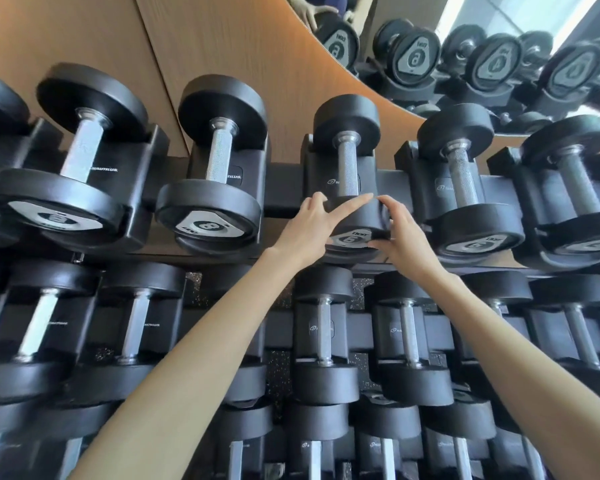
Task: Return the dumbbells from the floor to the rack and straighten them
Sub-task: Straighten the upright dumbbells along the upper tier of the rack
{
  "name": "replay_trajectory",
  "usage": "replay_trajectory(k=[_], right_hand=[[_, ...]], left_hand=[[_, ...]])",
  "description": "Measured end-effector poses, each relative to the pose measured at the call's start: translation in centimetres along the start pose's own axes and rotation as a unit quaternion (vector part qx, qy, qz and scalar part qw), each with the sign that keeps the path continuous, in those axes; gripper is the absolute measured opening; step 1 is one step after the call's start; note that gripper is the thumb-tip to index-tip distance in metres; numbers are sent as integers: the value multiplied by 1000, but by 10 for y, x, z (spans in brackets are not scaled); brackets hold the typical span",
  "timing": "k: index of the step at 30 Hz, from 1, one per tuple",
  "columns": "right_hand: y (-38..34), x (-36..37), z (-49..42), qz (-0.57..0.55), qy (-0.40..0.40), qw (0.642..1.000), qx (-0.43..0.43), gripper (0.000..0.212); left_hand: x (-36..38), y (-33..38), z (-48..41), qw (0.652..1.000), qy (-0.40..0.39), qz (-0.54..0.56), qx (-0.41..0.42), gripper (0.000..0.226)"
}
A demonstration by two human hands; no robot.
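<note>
Black multi-tier dumbbell rack (284,188), saddles loaded. Black round-headed dumbbell with steel handle (347,168), marked 6, sits in a top-tier saddle. Both hands clasp its near head: left hand (305,230) cups the left side, one finger stretched over the top; right hand (400,233) curls round the right side.

We hold the near head of the dumbbell marked 6 (347,168) on the top tier of the rack (284,188) between both hands. Our left hand (309,230) grips its left side, one finger stretched across the top, and our right hand (400,237) curls round its right edge. It lies between an 8 dumbbell (219,164) and a second 6 dumbbell (465,178).
</note>
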State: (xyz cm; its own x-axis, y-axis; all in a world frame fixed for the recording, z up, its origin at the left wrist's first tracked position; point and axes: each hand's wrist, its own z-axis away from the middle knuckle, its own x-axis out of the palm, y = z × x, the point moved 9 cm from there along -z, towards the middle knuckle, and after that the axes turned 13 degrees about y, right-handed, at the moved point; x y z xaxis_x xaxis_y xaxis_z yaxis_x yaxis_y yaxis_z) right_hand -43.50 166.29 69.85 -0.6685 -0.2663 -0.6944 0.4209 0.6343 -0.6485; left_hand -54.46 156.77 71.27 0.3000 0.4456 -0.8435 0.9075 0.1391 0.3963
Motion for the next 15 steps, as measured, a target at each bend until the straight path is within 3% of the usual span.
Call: replay_trajectory(k=[3,11,15], right_hand=[[-25,5,-1,83,-23,993,-78,75],[-43,-4,-4,203,-39,974,-95,76],[-44,-3,-3,205,-36,975,-83,75]], left_hand=[[-2,-20,11,996,18,79,-27,92],[12,-30,17,982,45,174,-59,99],[13,-34,16,983,36,173,-58,101]])
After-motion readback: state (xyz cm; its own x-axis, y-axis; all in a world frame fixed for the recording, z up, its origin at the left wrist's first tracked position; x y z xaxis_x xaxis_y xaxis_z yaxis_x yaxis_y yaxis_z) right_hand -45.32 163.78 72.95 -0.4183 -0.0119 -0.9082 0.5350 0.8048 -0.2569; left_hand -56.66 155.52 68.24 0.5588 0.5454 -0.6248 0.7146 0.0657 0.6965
